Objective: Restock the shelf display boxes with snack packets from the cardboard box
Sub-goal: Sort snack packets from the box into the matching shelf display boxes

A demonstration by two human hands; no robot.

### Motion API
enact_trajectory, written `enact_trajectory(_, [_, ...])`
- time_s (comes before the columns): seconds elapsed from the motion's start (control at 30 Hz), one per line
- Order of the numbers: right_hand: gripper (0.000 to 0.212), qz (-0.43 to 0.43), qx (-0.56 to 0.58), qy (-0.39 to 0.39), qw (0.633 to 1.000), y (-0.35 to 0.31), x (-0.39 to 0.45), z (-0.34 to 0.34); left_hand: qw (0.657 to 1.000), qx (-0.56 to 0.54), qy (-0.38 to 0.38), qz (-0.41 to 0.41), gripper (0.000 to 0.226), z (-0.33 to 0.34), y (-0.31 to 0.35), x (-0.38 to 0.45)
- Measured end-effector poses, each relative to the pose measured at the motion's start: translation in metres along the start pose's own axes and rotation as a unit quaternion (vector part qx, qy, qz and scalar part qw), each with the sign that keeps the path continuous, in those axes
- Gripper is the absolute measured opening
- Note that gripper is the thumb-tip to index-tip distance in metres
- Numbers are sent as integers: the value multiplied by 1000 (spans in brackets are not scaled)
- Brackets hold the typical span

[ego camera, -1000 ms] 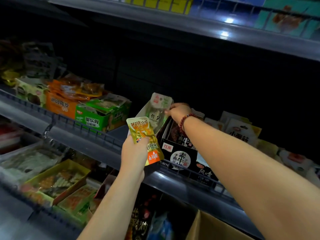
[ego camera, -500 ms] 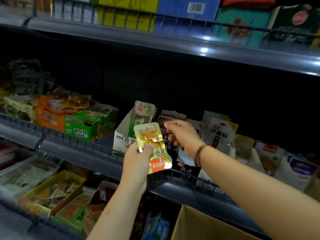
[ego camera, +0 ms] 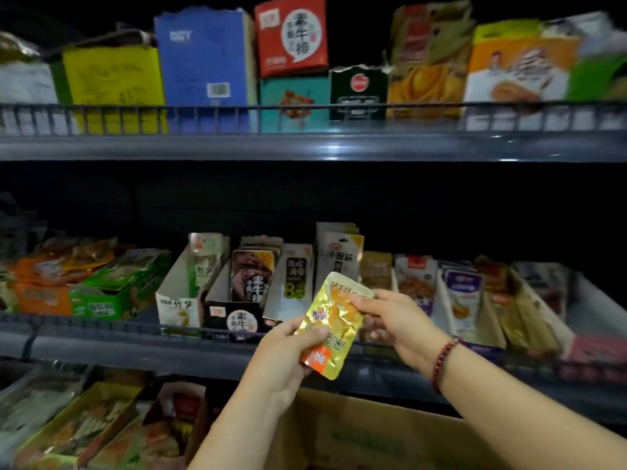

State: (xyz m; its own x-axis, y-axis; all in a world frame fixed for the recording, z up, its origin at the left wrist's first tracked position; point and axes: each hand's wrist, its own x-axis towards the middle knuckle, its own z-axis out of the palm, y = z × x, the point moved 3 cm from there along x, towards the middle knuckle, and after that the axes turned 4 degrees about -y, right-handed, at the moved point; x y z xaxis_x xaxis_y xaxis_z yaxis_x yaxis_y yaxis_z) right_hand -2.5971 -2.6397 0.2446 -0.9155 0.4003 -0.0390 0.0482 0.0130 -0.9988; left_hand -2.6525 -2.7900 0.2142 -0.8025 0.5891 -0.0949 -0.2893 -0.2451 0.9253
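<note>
Now, packet: a shiny gold and orange snack packet [ego camera: 334,325] is up in front of the middle shelf, tilted, and both hands hold it.
Left hand: the left hand [ego camera: 283,354] has its grip on the low left part of the packet, with the thumb lying on the front.
Right hand: the right hand [ego camera: 397,320] pinches the top right part of the packet with its fingers; a band of dark red beads [ego camera: 442,362] goes round that wrist.
Middle shelf: the grey metal shelf with a low wire rail [ego camera: 135,347] carries a row of open display boxes, side by side.
Boxes in the row: a white box with green packets [ego camera: 183,293] stands on the left, then a black box with dark packets [ego camera: 237,313], then a tall white packet with black writing [ego camera: 341,259] behind the gold one.
Far left: an orange box [ego camera: 37,296] and a green box [ego camera: 112,300] lie flat, full of packets.
Top shelf: a yellow box [ego camera: 115,83], a blue box [ego camera: 207,69] and a red box [ego camera: 291,35] stand behind the rail.
Below: a brown cardboard box [ego camera: 356,435] sits under the arms, low in the view.
Bottom left: more open trays of snacks [ego camera: 74,425] show there, too blurry to tell apart.
</note>
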Motion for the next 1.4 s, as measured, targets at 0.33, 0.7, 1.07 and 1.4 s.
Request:
enact_trajectory(0.33, [20, 26, 175, 27, 984, 24, -63, -104, 990, -142, 2, -20, 20, 93, -27, 3])
enact_trajectory(0.7, [31, -109, -430, 302, 844, 78, -106, -233, 913, 329, -31, 238, 8, 235, -9, 62])
enact_trajectory(1.07, [66, -156, -649, 300, 681, 118, -59, -267, 762, 598, -94, 230, 30, 329, -50, 142])
enact_trajectory(1.4, [74, -201, -633, 324, 674, 133, -52, -276, 556, 791, -151, 205, 37, 340, -78, 184])
